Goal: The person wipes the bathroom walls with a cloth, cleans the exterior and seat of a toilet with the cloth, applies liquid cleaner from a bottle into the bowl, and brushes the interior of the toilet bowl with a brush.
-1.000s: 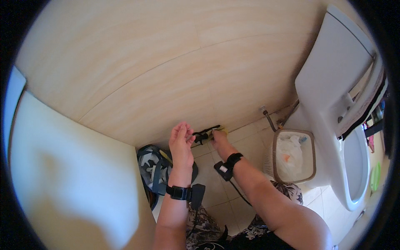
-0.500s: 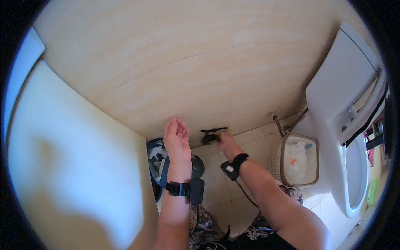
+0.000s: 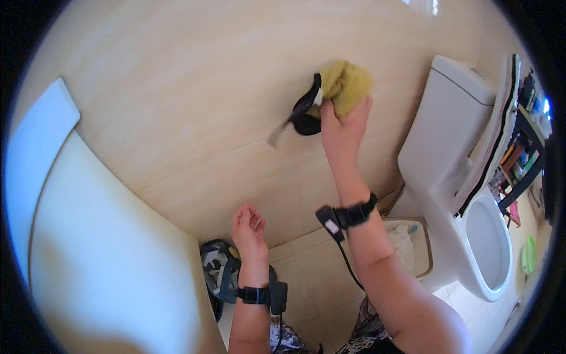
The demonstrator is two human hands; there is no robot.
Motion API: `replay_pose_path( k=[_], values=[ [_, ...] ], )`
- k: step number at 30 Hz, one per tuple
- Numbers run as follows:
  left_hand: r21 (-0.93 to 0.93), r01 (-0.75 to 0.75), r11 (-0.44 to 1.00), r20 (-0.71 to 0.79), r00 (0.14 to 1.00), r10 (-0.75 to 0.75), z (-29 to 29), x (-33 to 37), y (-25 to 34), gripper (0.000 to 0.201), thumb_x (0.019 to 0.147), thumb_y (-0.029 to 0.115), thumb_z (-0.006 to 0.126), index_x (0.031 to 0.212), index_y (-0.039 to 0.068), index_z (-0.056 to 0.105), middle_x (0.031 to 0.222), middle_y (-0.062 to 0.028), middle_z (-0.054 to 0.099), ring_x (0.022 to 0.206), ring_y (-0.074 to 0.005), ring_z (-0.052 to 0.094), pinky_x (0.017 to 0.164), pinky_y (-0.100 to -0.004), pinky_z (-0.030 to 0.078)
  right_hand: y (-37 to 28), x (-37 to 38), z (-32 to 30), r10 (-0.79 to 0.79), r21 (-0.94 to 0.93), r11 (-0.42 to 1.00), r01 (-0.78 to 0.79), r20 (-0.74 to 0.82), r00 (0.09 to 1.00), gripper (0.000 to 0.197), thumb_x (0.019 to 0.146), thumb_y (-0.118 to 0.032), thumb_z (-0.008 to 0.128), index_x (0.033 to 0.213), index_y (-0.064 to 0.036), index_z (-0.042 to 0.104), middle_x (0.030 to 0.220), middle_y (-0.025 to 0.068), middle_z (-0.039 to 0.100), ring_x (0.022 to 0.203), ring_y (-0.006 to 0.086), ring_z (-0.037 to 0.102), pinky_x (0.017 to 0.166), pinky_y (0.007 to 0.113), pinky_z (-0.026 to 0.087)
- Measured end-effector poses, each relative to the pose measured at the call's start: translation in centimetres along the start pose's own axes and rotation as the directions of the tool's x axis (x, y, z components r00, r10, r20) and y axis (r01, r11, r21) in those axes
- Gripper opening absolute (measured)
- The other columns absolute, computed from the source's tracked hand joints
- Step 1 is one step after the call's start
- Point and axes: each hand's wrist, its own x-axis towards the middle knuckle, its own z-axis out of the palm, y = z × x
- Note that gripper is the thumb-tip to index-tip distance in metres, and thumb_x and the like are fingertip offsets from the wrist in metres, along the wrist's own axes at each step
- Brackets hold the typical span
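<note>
My right hand (image 3: 346,121) is raised in front of the tiled wall, gripping a bunched yellow-green cloth (image 3: 348,79) with black parts. A blurred black end hangs off the cloth to the left. Whether the cloth presses on the wall, I cannot tell. My left hand (image 3: 249,230) is lower down, near the foot of the wall, with its fingers loosely bent and nothing in them. Below and beside it sits a dark container (image 3: 221,265) with grey and white things inside, partly covered by my left arm. A black strapped device sits on each of my wrists.
The beige tiled wall (image 3: 194,118) faces me, with a large pale smooth panel (image 3: 106,236) on the left. At right stands a white toilet (image 3: 436,130) with its lid raised. A bagged waste basket (image 3: 429,248) is partly behind my right arm. Farther right are a dark shelf and a green basin (image 3: 528,255).
My right hand has risen from near the floor to well up the wall, and the yellow-green side of the cloth now shows. My left hand sits lower in the picture.
</note>
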Motion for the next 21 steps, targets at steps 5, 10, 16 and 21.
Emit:
replay_pose_path(
  k=[5,10,16,21],
  values=[
    [0.068,0.026,0.997,0.043,0.999,-0.029,0.2,0.3,-1.3,0.012,0.095,0.019,0.059,0.106,0.013,0.06,0.097,0.0011,0.062,0.086,-0.0118,0.057,0.076,-0.029,0.046,3.7,-9.2,3.1,0.186,0.109,0.969,-0.22,0.26,0.947,0.026,0.081,-0.007,0.06,0.107,-0.007,0.058,0.118,0.0169,0.056,0.099,0.0402,0.057,0.082,0.044,0.05],
    [0.094,0.059,0.994,0.068,0.996,-0.066,2.5,-0.4,-3.2,0.012,0.095,0.021,0.058,0.105,0.014,0.059,0.096,0.0025,0.061,0.085,-0.0105,0.056,0.076,-0.0288,0.045,10.1,-14.7,-2.8,-0.252,0.079,0.963,0.259,0.609,0.752,0.03,0.074,-0.005,0.064,0.102,-0.0122,0.057,0.113,0.0118,0.056,0.093,0.0334,0.06,0.079,0.041,0.051],
    [0.16,0.078,0.984,0.133,0.986,-0.1,4.0,-1.4,-3.8,0.013,0.095,0.022,0.06,0.105,0.014,0.059,0.096,0.002,0.061,0.086,-0.0098,0.056,0.076,-0.0281,0.045,8.7,-6.6,-5.0,-0.011,-0.095,0.994,0.049,0.362,0.932,0.029,0.073,-0.002,0.065,0.1,-0.0077,0.054,0.113,0.0129,0.053,0.096,0.036,0.058,0.078,0.044,0.051],
    [0.224,0.145,0.964,0.239,0.951,-0.198,6.4,-2.9,-7.6,0.015,0.096,0.023,0.06,0.106,0.013,0.06,0.096,0.0014,0.062,0.084,-0.0107,0.057,0.075,-0.0286,0.046,10.6,-5.2,-4.6,0.007,-0.097,0.995,0.019,0.257,0.966,0.034,0.075,-0.002,0.065,0.105,-0.0073,0.051,0.119,0.0144,0.05,0.099,0.0366,0.057,0.08,0.044,0.051]
  ],
)
